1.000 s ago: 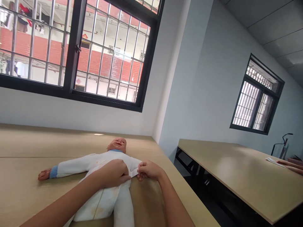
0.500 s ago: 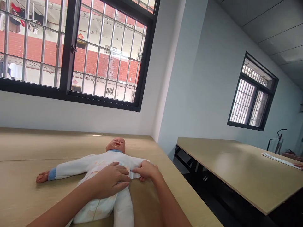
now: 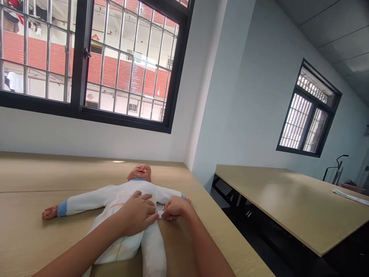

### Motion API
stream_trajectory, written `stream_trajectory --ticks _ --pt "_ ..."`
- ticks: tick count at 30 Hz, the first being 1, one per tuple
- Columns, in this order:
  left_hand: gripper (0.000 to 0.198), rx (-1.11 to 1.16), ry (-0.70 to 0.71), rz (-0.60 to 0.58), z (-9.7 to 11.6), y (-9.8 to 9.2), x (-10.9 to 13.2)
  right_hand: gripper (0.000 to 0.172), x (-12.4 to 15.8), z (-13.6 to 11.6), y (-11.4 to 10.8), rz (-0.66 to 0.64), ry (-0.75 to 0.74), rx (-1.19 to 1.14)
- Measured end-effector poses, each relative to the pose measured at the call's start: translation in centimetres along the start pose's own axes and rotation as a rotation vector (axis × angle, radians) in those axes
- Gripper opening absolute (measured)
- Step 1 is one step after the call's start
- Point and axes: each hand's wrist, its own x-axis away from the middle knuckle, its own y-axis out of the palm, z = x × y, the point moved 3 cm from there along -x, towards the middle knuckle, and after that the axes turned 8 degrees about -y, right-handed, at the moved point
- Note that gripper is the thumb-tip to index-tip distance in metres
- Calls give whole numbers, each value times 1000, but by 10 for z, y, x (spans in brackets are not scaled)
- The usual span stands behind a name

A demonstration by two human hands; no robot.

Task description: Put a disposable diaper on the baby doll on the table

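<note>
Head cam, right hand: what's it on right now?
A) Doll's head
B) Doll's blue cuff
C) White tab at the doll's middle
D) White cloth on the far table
C. The fingers of the right hand are closed on the white tab at the middle of the baby doll, well away from its head and cuffs.

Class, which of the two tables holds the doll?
The near table, where the left hand and right hand rest on the doll; the far table holds a white cloth.
</note>
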Motion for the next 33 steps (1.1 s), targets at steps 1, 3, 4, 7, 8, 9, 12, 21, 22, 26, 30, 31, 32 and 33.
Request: stream_trajectory --ticks 1,3,4,7,8,9,12,21,22,26,30,31,32,33 --pt "40 -5 -6 1 0 -1 0 28 2 -1 -1 -8 -13 -16" --pt "41 -25 -11 -12 0 -2 0 25 4 -2 -4 -15 -47 -66" --pt "41 -38 -12 -24 1 -2 0 24 5 -3 -5 -15 -67 -94" --pt "39 -87 -22 -61 5 -4 -2 24 5 -2 -8 -7 -107 -157" --pt "39 -104 -29 -67 6 -4 -4 24 5 -2 -9 -3 -112 -168" --pt "39 -120 -39 -70 7 -4 -5 23 5 -2 -9 0 -115 -177" --pt "39 -136 -70 -65 8 -3 -6 19 6 -3 -9 11 -126 -198" --pt "30 45 -24 -106 5 -4 3 12 5 -23 8 38 -331 -425" --pt "30 61 -24 -113 5 -5 3 11 4 -24 10 30 -336 -443" --pt "28 88 -31 -158 4 -5 2 13 0 -29 19 4 -353 -506" --pt "28 124 -35 -198 0 -2 1 13 -6 -31 27 13 -333 -591" --pt "28 132 -39 -198 -1 -1 1 13 -8 -31 28 16 -326 -610" --pt "28 138 -43 -196 -1 -1 1 13 -9 -32 30 15 -322 -625" --pt "27 142 -46 -194 -1 0 1 14 -9 -33 31 10 -321 -639"
